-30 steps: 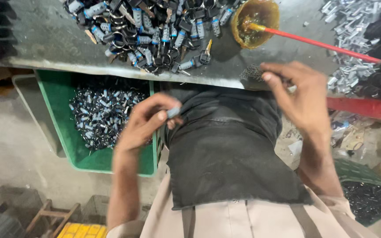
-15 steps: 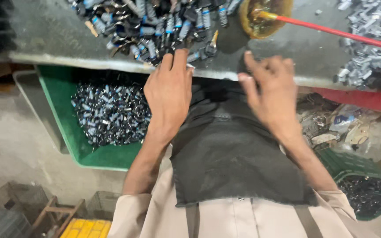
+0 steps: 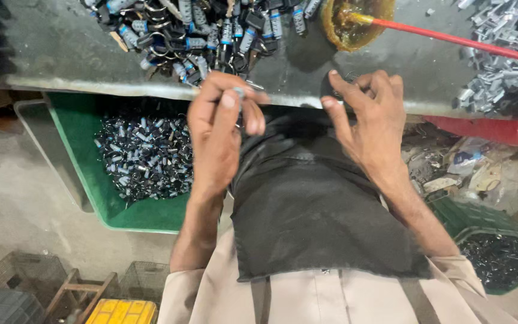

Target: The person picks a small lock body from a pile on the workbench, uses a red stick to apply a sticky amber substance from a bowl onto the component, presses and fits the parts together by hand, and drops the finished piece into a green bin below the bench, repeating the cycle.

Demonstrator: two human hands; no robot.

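Observation:
My left hand (image 3: 220, 129) is at the front edge of the metal workbench (image 3: 55, 54), pinching a small grey-blue cylindrical part (image 3: 238, 92) between thumb and fingers. Just beyond it lies a heap of small blue-banded cylinders with black wire loops (image 3: 205, 30). My right hand (image 3: 370, 120) hovers at the bench edge with its fingers spread and curled; whether it holds anything is not clear. A dark cloth apron (image 3: 313, 204) covers my lap below both hands.
A green bin (image 3: 85, 156) of finished small parts sits under the bench at left. A round yellow dish of amber paste (image 3: 355, 21) holds a red-handled brush (image 3: 457, 41). Silvery metal pieces (image 3: 493, 60) lie at right. Another green bin (image 3: 499, 258) stands at lower right.
My left hand came up from the apron to the heap, then drew back to the bench edge with a small part. The right hand shifted left along the edge.

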